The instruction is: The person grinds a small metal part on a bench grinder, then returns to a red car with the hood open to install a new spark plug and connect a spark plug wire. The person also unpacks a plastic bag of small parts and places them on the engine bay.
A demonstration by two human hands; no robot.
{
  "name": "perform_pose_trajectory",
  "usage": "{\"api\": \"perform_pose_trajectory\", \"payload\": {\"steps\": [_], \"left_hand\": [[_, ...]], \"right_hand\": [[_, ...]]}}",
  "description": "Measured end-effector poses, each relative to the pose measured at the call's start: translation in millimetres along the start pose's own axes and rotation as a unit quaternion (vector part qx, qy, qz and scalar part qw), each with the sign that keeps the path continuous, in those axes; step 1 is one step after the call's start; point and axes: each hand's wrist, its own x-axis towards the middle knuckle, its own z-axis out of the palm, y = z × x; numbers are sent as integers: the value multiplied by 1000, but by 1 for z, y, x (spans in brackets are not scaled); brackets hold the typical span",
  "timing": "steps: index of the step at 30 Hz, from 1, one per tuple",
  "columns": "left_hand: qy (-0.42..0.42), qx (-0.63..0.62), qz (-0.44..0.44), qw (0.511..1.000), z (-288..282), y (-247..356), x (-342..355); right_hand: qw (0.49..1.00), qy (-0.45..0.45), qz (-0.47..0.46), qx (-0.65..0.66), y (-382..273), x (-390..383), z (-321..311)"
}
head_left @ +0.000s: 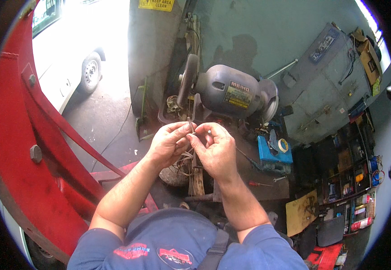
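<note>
My left hand [170, 141] and my right hand [216, 150] meet in front of my chest, near the bench grinder. Both are closed in a pinch around a thin brownish rod-like piece [190, 123], whose upper end pokes out above my left fingertips. Its lower part is hidden by my fingers, so its exact kind does not show. A small pale tip [210, 132] peeks out by my right index finger; I cannot tell what it belongs to. Below and between my hands hangs a loose bundle of thin wires [184, 163]. The grey bench grinder [224, 90] stands just beyond my fingers.
On the dark bench, right of my hands, are a blue case [274, 150] with a tape roll [283, 145], a red-handled screwdriver [259, 183] and a wrench [279, 178]. A big red steel frame [47, 148] rises at left. Shelves [348, 175] with supplies stand at right.
</note>
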Motion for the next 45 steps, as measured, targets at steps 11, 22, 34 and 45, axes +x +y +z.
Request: {"api": "perform_pose_trajectory", "payload": {"steps": [11, 22, 34, 45], "left_hand": [[-29, 116, -120, 986, -9, 24, -9], [133, 89, -12, 987, -41, 25, 13], [132, 166, 11, 977, -63, 15, 59], [184, 176, 48, 966, -61, 9, 64]], "right_hand": [[971, -150, 34, 182, 9, 13, -12], [983, -180, -21, -27, 53, 32, 28], [924, -168, 227, 257, 100, 50, 72], [966, -79, 182, 164, 102, 50, 74]]}}
